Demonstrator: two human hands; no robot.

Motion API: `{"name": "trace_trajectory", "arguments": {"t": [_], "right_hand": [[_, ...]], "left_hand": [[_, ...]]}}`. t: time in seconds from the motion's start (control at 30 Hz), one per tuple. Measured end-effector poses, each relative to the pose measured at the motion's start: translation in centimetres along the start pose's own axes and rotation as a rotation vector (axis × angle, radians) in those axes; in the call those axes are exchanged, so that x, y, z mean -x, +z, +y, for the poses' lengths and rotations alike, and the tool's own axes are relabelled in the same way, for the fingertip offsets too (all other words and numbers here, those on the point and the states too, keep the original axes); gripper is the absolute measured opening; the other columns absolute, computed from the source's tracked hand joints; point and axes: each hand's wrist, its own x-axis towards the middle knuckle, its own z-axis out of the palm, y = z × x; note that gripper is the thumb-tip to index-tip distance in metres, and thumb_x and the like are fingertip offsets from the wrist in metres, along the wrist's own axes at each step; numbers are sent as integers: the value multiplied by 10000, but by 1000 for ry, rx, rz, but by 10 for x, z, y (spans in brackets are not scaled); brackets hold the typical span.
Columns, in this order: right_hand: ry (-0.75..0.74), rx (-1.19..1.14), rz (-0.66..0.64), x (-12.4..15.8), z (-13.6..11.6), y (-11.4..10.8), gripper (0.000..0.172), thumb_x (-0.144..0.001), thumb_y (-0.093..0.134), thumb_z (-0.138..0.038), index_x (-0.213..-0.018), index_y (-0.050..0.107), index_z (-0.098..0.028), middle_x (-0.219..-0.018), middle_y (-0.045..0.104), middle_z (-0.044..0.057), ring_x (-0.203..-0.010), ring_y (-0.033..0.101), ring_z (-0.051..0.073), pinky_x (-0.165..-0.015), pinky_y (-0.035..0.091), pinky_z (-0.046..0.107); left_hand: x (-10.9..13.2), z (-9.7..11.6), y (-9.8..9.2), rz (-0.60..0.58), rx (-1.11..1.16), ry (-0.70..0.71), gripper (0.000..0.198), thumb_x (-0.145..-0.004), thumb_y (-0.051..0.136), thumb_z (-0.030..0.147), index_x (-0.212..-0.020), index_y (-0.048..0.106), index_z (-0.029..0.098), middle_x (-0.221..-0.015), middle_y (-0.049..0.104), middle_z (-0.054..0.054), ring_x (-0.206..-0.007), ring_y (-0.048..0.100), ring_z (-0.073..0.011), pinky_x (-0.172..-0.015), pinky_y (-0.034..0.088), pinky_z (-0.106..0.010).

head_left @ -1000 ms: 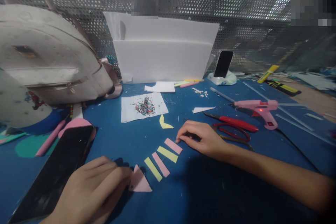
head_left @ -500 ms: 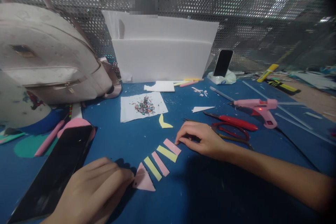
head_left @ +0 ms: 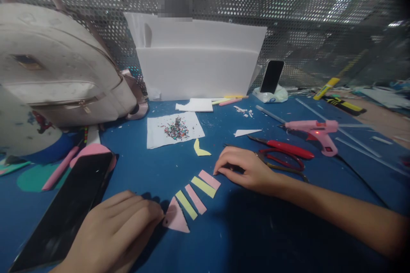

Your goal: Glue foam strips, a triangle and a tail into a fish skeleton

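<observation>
My left hand is closed, its bunched fingertips at the left corner of a pink triangle that has a small dark dot. From the triangle, several short strips fan out to the upper right: a yellow strip, a pink strip, another yellow strip and an end pink strip. Curled in a pinch, my right hand has its fingertips at the upper right edge of that end strip. The undersides of the left fingers are hidden. A bent yellow piece lies beyond the strips.
Red-handled pliers, scissors and a pink glue gun lie to the right. Behind are colourful bits on white paper, and white boards. A dark phone and a backpack occupy the left.
The end pink strip has shifted very slightly left by my right fingertips. My left fingers and the triangle's corner have moved barely at all.
</observation>
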Motion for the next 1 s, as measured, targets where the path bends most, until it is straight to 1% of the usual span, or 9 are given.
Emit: {"name": "trace_trajectory", "arguments": {"t": [0.1,0.2,0.37,0.47,0.57,0.67,0.77,0.9,1.0], "right_hand": [[-16,21,11,0,2,0,112,-953,548,-185,-956,658,-205,-902,692,30,-877,598,155,-773,474,290],[-15,39,35,0,4,-1,123,-961,527,-181,-975,648,-199,-904,682,42,-888,593,167,-770,480,304],[6,49,17,-1,1,-2,310,-974,478,-155,-1260,575,-222,-1181,656,85,-1107,583,190,-921,508,368],[-20,83,-73,-2,-3,-2,532,-981,447,-154,-1492,349,-267,-1489,466,84,-1366,428,204,-1111,411,440],[-42,144,-105,-3,-7,-1,581,-977,442,-158,-1524,284,-275,-1579,336,76,-1449,317,221,-1168,344,465],[-36,162,-50,-3,-9,0,562,-966,452,-151,-1499,315,-264,-1555,365,96,-1428,351,236,-1145,377,469],[-28,164,0,-3,-11,-1,478,-962,455,-148,-1429,397,-232,-1474,449,122,-1379,409,236,-1123,393,473],[-33,167,-29,-3,-15,-2,266,-972,458,-170,-1212,565,-206,-1210,623,103,-1193,540,226,-1035,452,457],[-36,167,-93,-4,-18,-1,276,-979,481,-203,-1238,575,-211,-1202,642,91,-1171,548,220,-1038,438,447]], "left_hand": [[2,-3,-3,-84,-34,67,144,-928,507,85,-962,563,212,-746,680,5,-593,592,-138,-542,452,-284],[1,1,-4,-60,14,-41,99,-958,504,169,-935,570,238,-721,669,18,-576,607,-137,-523,458,-269],[-6,6,-3,49,420,-433,129,-954,550,298,-836,579,256,-688,699,54,-521,637,-96,-508,489,-189],[-9,2,-2,171,763,-688,180,-962,555,359,-833,534,234,-703,738,22,-515,642,-102,-521,498,-192],[-9,-2,-1,335,1019,-857,187,-942,598,376,-874,505,228,-835,778,-35,-670,718,-151,-575,506,-209],[-10,-4,-1,422,1117,-877,188,-951,581,385,-891,485,235,-1024,772,-76,-959,731,-214,-696,538,-238],[-13,-4,-3,464,1155,-848,190,-963,558,376,-861,473,240,-1181,727,-78,-1200,628,-241,-810,545,-267],[-14,-2,-4,516,1171,-822,189,-959,570,348,-831,484,238,-1285,675,-59,-1314,531,-235,-964,503,-312],[-13,-3,-3,514,1163,-832,181,-957,578,338,-833,497,234,-1318,652,-56,-1338,503,-232,-996,477,-321]]}}
